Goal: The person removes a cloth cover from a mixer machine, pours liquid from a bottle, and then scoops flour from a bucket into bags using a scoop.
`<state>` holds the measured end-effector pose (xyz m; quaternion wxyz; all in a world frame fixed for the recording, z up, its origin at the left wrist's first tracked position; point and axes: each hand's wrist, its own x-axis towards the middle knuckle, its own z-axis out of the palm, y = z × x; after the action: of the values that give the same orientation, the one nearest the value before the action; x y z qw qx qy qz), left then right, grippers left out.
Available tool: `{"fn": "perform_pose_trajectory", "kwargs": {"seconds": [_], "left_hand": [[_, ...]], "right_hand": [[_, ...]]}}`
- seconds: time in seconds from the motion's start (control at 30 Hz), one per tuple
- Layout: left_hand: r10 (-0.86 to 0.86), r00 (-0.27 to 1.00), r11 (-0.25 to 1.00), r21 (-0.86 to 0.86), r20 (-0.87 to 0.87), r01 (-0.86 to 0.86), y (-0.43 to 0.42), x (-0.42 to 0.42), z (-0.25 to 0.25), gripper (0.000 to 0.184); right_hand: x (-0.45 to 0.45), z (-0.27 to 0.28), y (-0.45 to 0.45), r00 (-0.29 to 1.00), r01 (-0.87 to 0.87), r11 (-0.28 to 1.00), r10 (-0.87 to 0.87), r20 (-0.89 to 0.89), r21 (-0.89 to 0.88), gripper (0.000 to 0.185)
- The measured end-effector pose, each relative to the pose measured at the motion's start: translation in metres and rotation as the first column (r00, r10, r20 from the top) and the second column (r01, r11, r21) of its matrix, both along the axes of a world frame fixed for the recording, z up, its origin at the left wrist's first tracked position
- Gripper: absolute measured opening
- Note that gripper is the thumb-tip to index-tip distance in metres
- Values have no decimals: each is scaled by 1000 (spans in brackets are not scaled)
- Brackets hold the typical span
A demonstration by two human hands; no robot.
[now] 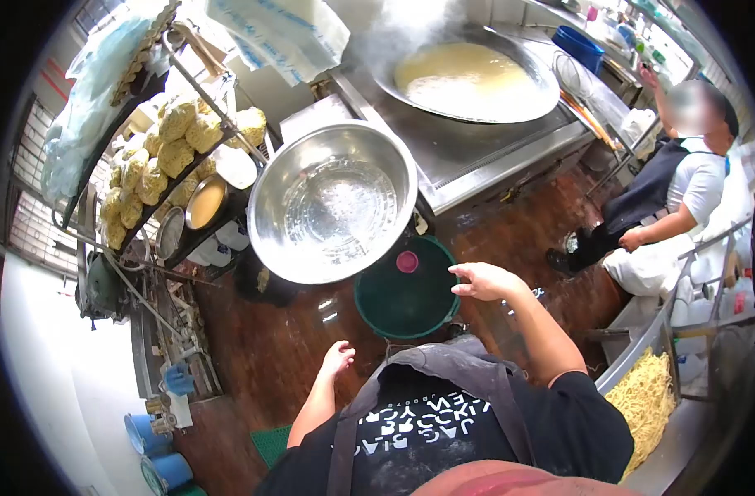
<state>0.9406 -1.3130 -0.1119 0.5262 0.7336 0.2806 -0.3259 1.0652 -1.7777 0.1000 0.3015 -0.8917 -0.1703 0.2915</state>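
Observation:
My left hand (338,357) hangs in the air left of the green tub, holding nothing, its fingers loosely bent and a little apart. Over the tub's right edge, my right hand (486,282) is held out with thumb and fingers apart and nothing between them. The round green tub (394,310) stands on the floor in front of me, with a small pink round item (407,262) in it. Just beyond it is a large shiny metal basin (270,236) with clear water inside. Neither hand touches the basin.
A wide wok (509,114) of steaming yellowish liquid sits on the steel stove (452,178). Bagged noodles (176,157) fill a rack at left. Loose noodles (646,409) lie in a metal tray at right. A seated person (666,178) is at right. The brown floor (261,364) looks wet.

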Motion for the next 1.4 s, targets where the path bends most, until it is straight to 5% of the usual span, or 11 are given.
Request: {"fn": "perform_pose_trajectory", "kwargs": {"seconds": [0.17,0.2,0.3,0.4,0.53,0.63,0.7,0.9,1.1,1.3,1.4], "left_hand": [[-52,998,990,132,-36,57,-1,-19,-20,54],[53,998,994,96,-37,-49,16,-36,-53,53],[-142,958,957,212,-248,197,27,-55,-23,52],[17,982,979,201,-190,21,47,-89,-34,29],[106,982,977,203,-158,-73,50,-94,-37,31],[-42,983,960,267,-179,89,16,-59,0,53],[-26,992,978,200,-124,51,20,-50,-32,54],[27,999,980,200,-37,-19,-34,-23,-13,53],[-129,982,935,313,-137,166,-56,-40,10,55],[5,980,955,292,-197,54,-62,-68,6,28],[-82,971,949,281,-224,145,-67,-59,16,53]], "right_hand": [[-6,-14,-7,994,-108,994,108,9,32,62],[-7,-8,-10,991,-128,992,129,-31,17,62],[-7,-12,-25,994,-100,994,101,-33,34,63],[-6,-16,-38,999,-6,1000,7,-53,23,63],[-5,-28,-50,998,7,999,-4,-63,48,63],[-2,-29,-55,998,0,998,5,-63,70,62],[0,-34,-58,998,-10,995,16,-55,100,61],[9,-47,-75,995,-53,991,62,-78,119,62],[8,-62,-93,986,-126,985,138,-97,115,62],[12,-76,-110,983,-121,983,138,-120,139,62],[15,-85,-117,986,-140,980,151,-72,142,61]]}}
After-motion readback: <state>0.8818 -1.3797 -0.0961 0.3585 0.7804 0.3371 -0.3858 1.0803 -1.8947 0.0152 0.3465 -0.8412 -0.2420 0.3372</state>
